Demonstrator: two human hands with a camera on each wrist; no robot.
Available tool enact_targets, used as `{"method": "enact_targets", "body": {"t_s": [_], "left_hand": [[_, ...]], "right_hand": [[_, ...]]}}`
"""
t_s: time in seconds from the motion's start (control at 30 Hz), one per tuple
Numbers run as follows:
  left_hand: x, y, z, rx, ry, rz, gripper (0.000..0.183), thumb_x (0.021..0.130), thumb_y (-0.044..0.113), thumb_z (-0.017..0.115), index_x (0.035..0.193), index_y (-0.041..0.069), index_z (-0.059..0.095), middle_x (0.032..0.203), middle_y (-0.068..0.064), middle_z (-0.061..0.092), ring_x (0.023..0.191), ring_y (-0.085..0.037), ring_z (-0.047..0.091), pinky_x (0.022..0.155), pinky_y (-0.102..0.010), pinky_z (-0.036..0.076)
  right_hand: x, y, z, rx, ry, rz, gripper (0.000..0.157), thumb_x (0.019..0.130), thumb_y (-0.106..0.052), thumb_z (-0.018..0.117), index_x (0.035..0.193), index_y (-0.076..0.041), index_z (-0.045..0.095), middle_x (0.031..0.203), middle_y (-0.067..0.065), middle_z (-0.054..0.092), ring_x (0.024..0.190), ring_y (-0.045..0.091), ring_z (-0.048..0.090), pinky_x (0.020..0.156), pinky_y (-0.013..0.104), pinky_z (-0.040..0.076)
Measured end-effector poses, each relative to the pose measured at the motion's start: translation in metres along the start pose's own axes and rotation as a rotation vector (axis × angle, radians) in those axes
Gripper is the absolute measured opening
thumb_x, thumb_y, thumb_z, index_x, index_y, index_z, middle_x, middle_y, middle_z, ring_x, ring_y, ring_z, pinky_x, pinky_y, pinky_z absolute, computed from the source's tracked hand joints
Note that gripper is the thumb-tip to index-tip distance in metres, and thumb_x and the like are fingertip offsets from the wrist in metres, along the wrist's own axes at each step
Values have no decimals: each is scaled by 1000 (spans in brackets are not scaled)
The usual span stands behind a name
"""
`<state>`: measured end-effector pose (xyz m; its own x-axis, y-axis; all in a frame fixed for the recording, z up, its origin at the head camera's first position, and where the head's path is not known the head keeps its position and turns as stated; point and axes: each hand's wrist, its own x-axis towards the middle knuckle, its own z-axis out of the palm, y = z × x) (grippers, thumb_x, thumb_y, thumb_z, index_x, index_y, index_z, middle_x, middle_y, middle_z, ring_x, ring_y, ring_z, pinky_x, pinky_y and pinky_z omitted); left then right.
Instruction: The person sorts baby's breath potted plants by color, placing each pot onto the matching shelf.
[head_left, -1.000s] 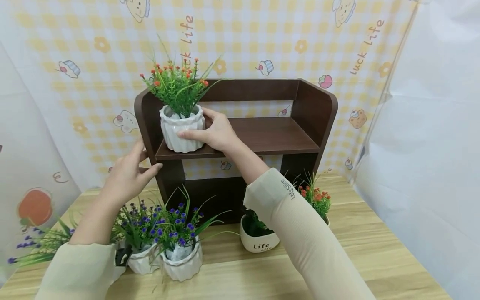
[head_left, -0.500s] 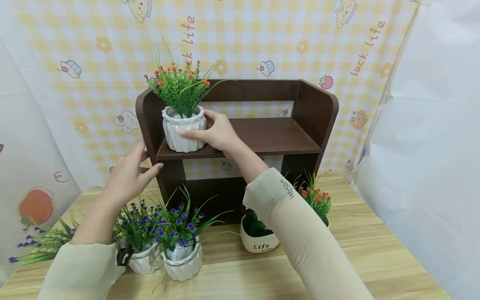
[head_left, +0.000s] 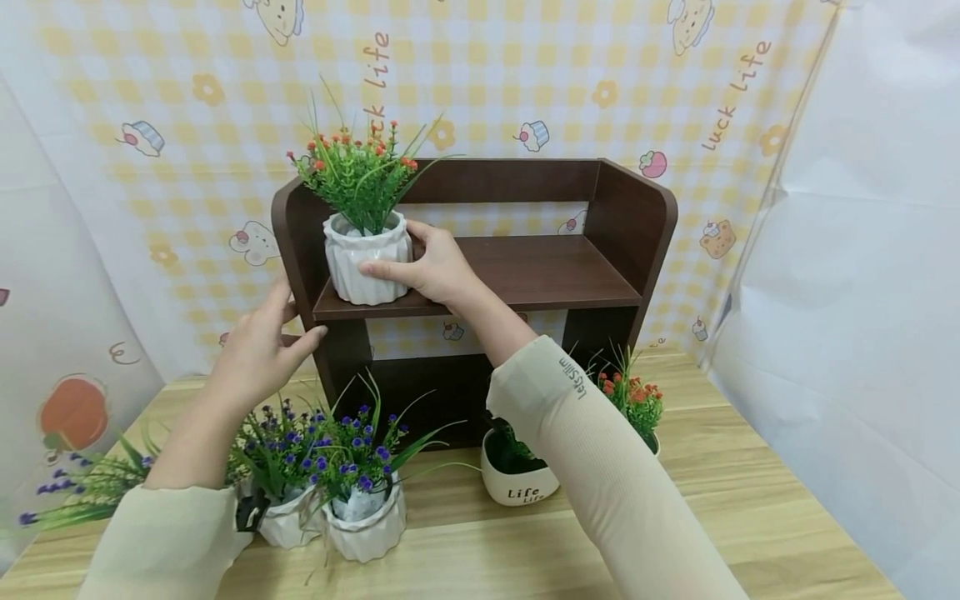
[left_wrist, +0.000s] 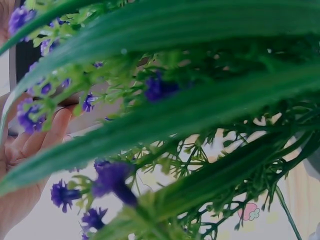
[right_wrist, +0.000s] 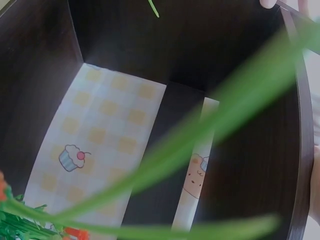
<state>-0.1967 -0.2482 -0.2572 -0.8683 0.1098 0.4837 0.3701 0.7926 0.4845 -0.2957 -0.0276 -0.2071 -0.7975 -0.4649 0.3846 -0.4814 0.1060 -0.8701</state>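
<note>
In the head view, a white fluted flowerpot (head_left: 367, 265) with an orange-flowered artificial plant (head_left: 358, 167) stands at the left end of the upper board of a dark brown shelf (head_left: 543, 271). My right hand (head_left: 435, 265) grips this pot from its right side, thumb across the front and fingers partly hidden behind it. My left hand (head_left: 258, 354) holds the shelf's left side panel (head_left: 294, 250), fingers along the outside and thumb at the front edge. Purple flowers and leaves (left_wrist: 115, 180) cover much of the left wrist view, with some fingers (left_wrist: 57, 130) showing behind.
White pots of purple flowers (head_left: 366, 521) stand at the shelf's front left, below my left arm. A cream "Life" pot (head_left: 517, 483) and another orange-flowered plant (head_left: 633, 400) sit at the right, partly behind my right sleeve. All stand on a wood-grain table (head_left: 750, 500).
The head view has shifted very slightly. The orange-flowered plant's leaves sway a little, while both hands and the pot stay where they were.
</note>
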Motion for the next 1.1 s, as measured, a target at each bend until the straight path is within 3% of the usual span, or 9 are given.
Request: {"method": "enact_targets", "body": {"t_s": [0.43, 0.7, 0.87, 1.0, 1.1], "left_hand": [[-2, 0, 1, 20, 4, -8, 63, 100, 16, 60, 153, 9, 27, 144, -34, 47, 116, -55, 57, 83, -64, 54], [-2, 1, 1, 13, 4, -9, 64, 100, 17, 60, 153, 10, 26, 144, -34, 47, 115, -55, 58, 83, -64, 54], [-2, 2, 1, 10, 8, -7, 66, 99, 16, 60, 154, 11, 25, 144, -34, 47, 118, -55, 56, 83, -64, 54], [-2, 3, 1, 10, 7, -12, 66, 100, 16, 60, 155, 11, 24, 144, -34, 47, 115, -55, 58, 83, -65, 53], [-3, 3, 1, 21, 6, -18, 67, 100, 18, 59, 155, 12, 23, 144, -34, 47, 111, -54, 61, 85, -67, 51]], "right_hand": [[-1, -2, 1, -70, -6, 5, 70, 85, -29, 79, 145, -9, 49, 116, 6, 67, 92, 13, 64, 77, 24, 54], [-2, -2, 0, -66, 11, 6, 63, 85, -28, 79, 139, -9, 54, 109, 6, 69, 88, 13, 65, 74, 25, 54], [-3, -1, -3, -131, 6, -31, 71, 86, -30, 78, 147, -11, 48, 122, 5, 68, 102, 15, 66, 88, 28, 55], [-5, -1, -12, -207, 7, -45, 75, 87, -31, 77, 151, -11, 43, 140, 7, 59, 124, 20, 60, 103, 33, 51], [-9, -1, -22, -244, 14, -50, 75, 87, -29, 77, 151, -11, 42, 148, 8, 53, 132, 23, 55, 107, 36, 48]]}}
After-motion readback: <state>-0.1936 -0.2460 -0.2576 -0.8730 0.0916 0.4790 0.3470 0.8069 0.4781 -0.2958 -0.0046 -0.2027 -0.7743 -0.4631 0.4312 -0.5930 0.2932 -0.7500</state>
